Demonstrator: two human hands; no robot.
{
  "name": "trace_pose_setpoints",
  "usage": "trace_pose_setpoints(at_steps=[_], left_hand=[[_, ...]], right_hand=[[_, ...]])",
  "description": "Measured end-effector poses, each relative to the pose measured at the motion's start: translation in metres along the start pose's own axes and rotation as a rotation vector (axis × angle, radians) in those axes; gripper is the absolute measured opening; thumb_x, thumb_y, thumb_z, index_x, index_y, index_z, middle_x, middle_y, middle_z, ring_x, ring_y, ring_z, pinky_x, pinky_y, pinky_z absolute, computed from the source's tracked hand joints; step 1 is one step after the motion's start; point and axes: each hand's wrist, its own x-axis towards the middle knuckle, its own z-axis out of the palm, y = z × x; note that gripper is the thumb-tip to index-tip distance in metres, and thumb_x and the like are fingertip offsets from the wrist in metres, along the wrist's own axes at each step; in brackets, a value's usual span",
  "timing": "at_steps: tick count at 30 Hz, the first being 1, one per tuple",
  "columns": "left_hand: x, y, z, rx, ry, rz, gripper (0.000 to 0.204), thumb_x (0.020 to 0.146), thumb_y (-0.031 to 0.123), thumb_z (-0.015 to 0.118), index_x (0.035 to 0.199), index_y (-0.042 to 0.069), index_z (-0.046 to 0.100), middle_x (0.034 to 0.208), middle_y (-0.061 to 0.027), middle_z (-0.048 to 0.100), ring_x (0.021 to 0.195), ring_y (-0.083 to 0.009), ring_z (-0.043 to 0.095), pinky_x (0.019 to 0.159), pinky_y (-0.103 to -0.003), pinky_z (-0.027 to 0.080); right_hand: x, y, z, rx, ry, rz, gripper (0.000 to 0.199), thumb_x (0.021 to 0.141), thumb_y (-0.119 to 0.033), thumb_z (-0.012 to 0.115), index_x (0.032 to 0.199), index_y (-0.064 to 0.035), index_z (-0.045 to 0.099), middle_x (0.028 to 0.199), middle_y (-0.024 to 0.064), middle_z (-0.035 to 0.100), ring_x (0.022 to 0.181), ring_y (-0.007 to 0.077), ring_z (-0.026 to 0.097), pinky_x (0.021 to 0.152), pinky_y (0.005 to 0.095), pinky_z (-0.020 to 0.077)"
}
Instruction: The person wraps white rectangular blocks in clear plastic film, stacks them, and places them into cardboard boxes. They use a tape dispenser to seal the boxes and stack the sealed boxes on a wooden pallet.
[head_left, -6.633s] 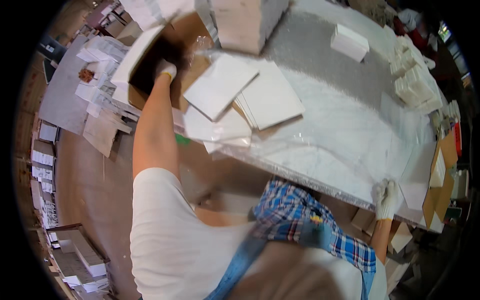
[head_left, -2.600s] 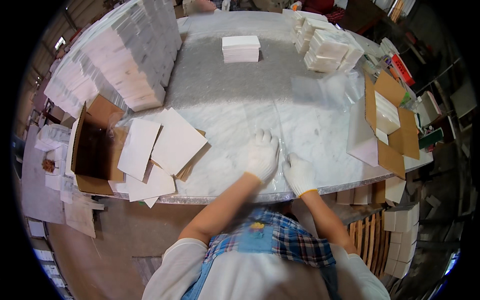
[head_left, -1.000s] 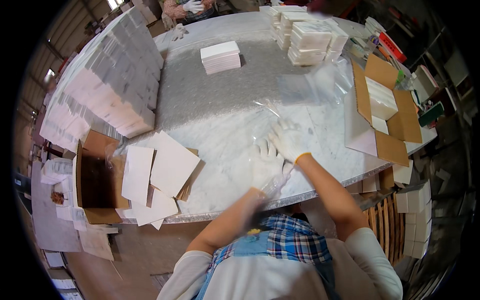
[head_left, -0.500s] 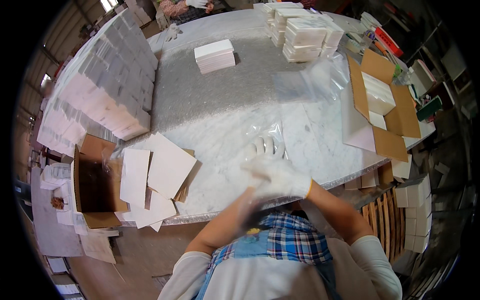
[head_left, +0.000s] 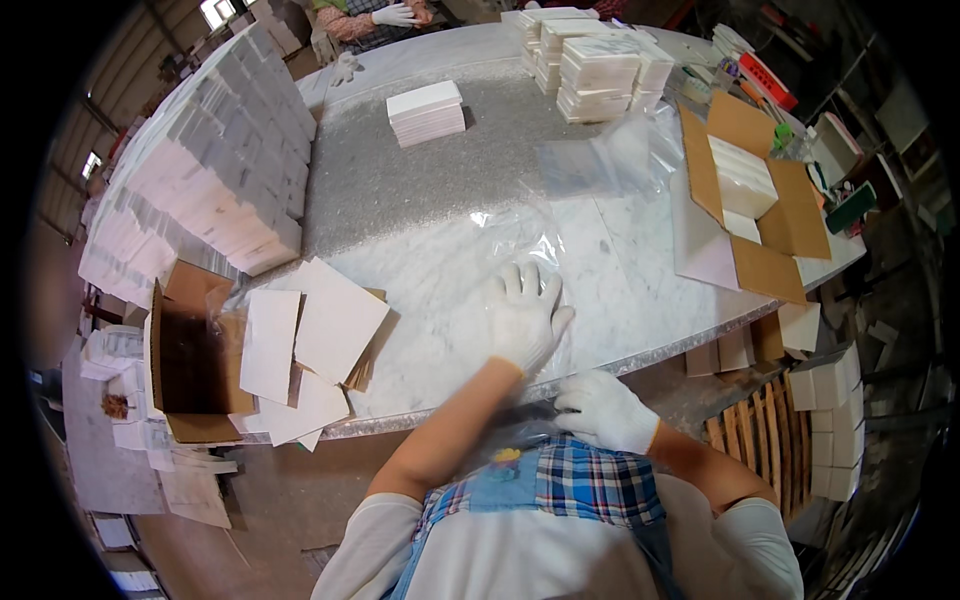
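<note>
gloved hands on a clear plastic bag at the bench edge

left hand (head_left: 524,318) spread wide and flat, pressing the clear plastic bag (head_left: 520,235) onto the marble bench (head_left: 400,190). right hand (head_left: 603,410) curled at the near rim, gripping the bag's hanging end. loose white tiles (head_left: 325,320) just left, beside an open cardboard box (head_left: 190,350); boxed tiles (head_left: 745,190) well right.

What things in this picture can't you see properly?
Head view only:
- Inside of the open brown cardboard box by the table's left edge: too dark to see.
- White-gloved right hand: below the table edge, its grip on the clear plastic bag unclear.
- Person at the far end: cut off by the top edge.
</note>
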Motion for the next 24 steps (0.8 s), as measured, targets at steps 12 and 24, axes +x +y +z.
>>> trace_pose_setpoints(at_steps=[12, 24], left_hand=[[-0.002, 0.002, -0.002, -0.019, -0.039, -0.032, 0.048, 0.091, 0.04, 0.063, 0.128, 0.009, 0.062, 0.129, -0.0226, 0.054, 0.122, -0.0436, 0.045, 0.096, -0.053, 0.035], [0.007, -0.002, 0.009, -0.012, -0.099, -0.083, 0.051, 0.092, 0.042, 0.06, 0.133, 0.013, 0.062, 0.141, -0.0261, 0.051, 0.129, -0.0477, 0.043, 0.103, -0.058, 0.032]], right_hand=[[0.0, -0.003, -0.02, 0.036, -0.427, 0.64, 0.029, 0.094, -0.025, 0.053, 0.091, -0.0097, 0.077, 0.089, 0.0188, 0.073, 0.084, 0.0401, 0.072, 0.076, 0.0506, 0.057], [0.127, 0.152, 0.01, -0.15, 0.248, 0.592, 0.042, 0.096, -0.034, 0.057, 0.129, -0.0091, 0.063, 0.134, 0.0151, 0.063, 0.128, 0.0359, 0.056, 0.106, 0.0475, 0.0453]])
